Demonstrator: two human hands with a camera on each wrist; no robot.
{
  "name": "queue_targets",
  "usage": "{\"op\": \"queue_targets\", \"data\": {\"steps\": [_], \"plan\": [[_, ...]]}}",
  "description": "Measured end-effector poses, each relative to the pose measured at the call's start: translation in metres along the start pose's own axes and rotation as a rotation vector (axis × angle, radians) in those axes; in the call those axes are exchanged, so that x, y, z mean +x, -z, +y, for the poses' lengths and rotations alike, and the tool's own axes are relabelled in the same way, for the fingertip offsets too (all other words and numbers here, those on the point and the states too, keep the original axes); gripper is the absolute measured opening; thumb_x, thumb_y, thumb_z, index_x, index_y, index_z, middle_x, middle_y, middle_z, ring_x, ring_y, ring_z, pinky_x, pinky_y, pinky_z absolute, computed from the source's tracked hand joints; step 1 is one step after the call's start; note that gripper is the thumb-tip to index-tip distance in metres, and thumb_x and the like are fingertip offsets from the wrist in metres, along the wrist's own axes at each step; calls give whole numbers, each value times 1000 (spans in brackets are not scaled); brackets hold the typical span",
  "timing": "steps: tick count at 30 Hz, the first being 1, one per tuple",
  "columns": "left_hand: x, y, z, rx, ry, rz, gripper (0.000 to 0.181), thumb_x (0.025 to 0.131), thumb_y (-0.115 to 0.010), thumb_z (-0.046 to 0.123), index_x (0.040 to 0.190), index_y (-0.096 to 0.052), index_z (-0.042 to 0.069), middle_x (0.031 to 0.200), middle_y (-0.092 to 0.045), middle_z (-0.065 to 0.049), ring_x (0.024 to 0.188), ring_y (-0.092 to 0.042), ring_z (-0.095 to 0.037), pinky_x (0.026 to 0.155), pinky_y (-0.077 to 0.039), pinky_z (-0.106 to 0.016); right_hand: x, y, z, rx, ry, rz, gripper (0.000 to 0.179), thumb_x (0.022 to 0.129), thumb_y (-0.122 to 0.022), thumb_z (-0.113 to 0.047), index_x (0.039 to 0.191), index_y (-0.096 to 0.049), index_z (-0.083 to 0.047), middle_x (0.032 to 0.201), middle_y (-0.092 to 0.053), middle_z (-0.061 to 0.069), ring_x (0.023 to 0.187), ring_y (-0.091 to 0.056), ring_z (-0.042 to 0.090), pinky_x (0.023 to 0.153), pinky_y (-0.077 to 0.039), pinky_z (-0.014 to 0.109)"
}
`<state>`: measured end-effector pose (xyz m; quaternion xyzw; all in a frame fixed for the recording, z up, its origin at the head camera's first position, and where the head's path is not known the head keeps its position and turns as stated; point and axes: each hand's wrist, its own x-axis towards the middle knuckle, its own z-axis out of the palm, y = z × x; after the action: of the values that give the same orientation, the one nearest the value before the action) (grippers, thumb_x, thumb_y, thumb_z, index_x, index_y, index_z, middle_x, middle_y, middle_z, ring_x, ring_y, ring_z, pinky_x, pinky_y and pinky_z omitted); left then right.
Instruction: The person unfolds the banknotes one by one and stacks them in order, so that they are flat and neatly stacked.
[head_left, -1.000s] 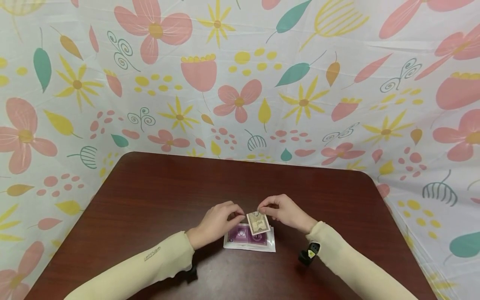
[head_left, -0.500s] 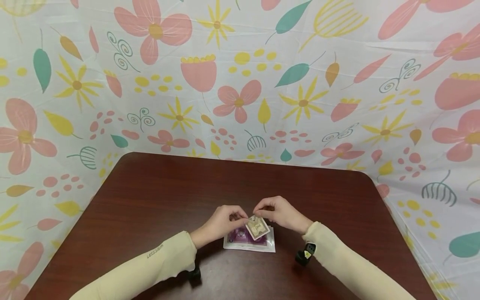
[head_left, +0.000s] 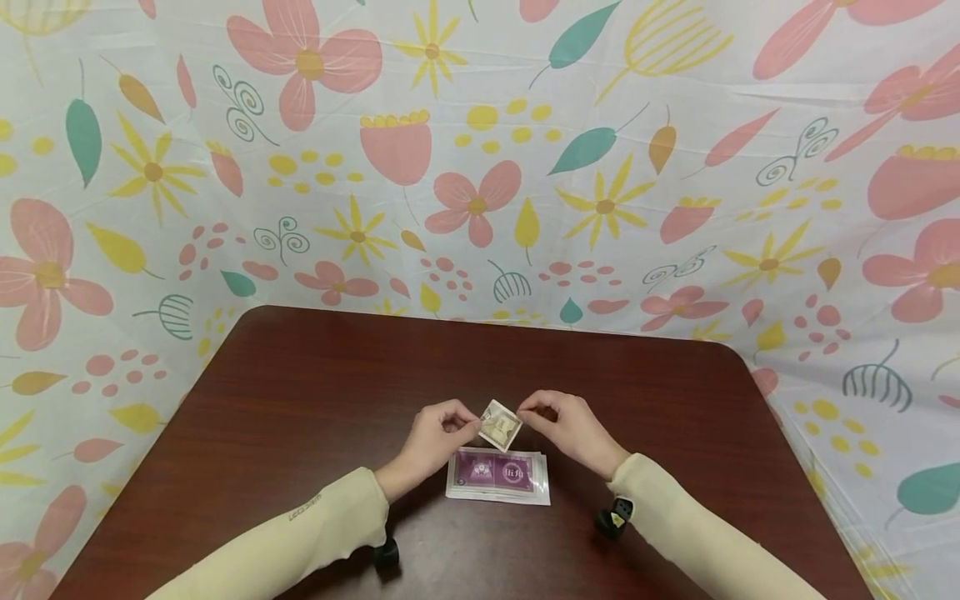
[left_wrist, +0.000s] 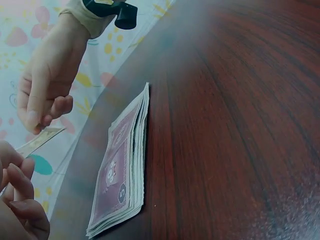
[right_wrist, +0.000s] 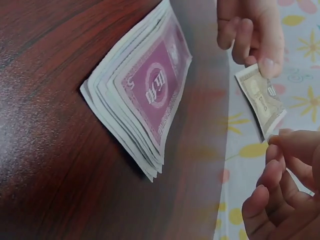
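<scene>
Between my two hands, above the table, hangs a small yellow-brown banknote (head_left: 500, 427) with pale borders, turned cornerwise. My left hand (head_left: 427, 443) pinches its left corner between thumb and fingers. The opposite corner is pinched by my right hand (head_left: 576, 432). Whether this note is folded I cannot tell. Just below and nearer to me lies a neat stack of purple banknotes (head_left: 495, 472), wider than the held note. The right wrist view shows the stack's layered pale edges (right_wrist: 117, 115) and a "5" on the top note.
A dark red-brown wooden table (head_left: 337, 375) carries the stack. Behind it hangs a white cloth (head_left: 480, 275) with flowers and leaves. Black wrist devices (head_left: 615, 517) sit under both cuffs.
The brown note has risen off the purple stack, away from me and slightly left, and has turned cornerwise. My left hand has gone from near the note to pinching its corner.
</scene>
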<state>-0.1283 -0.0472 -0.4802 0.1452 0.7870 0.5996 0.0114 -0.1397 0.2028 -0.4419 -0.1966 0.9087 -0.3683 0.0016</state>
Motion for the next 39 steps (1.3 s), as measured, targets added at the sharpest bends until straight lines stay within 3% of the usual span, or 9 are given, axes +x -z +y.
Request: {"op": "queue_targets", "data": {"steps": [6, 14, 21, 29, 36, 39], "plan": [[0, -2, 0, 17, 31, 39, 5, 90, -76, 5, 86, -77, 7, 73, -71, 1, 59, -51, -2, 55, -40, -18, 0, -5, -2, 30, 20, 0, 6, 95, -78, -14, 99, -75, -18, 87, -69, -10, 75, -57, 7, 69, -49, 26], [-1, -4, -1, 22, 17, 76, 7, 90, -76, 5, 84, -76, 9, 70, -71, 0, 59, -53, -3, 55, -42, -19, 0, -10, -4, 92, -48, -20, 7, 94, -78, -16, 96, -71, -15, 81, -67, -6, 69, -59, 10, 63, -50, 25], [-1, -4, -2, -3, 11, 71, 5, 93, -76, 7, 88, -76, 8, 75, -74, -8, 60, -56, -5, 55, -43, -19, -3, -14, -4, 197, -60, -40, 6, 97, -74, -9, 99, -68, -9, 87, -72, 14, 66, -68, 26, 61, -57, 30], [-6, -5, -1, -14, 19, 24, 3, 94, -76, 10, 93, -77, 6, 82, -77, -7, 70, -69, -21, 59, -49, -20, -5, -14, -4, 200, -61, -13, 4, 98, -71, -8, 103, -72, -8, 89, -73, 11, 61, -63, 17, 60, -55, 27], [-7, -4, -1, -7, 10, 11, 4, 94, -76, 8, 94, -78, 5, 83, -78, -7, 67, -66, -10, 58, -49, -20, -8, -9, -4, 176, -50, -9, 7, 98, -73, -10, 104, -76, -11, 87, -72, 2, 60, -61, 15, 60, -53, 26], [-8, -3, -2, -32, 22, 2, 5, 95, -75, 8, 95, -78, 4, 84, -78, -9, 62, -63, -12, 55, -52, -24, -9, -8, -3, 183, -53, -15, 8, 98, -73, -10, 104, -77, -11, 88, -72, 0, 60, -60, 13, 60, -52, 26]]}}
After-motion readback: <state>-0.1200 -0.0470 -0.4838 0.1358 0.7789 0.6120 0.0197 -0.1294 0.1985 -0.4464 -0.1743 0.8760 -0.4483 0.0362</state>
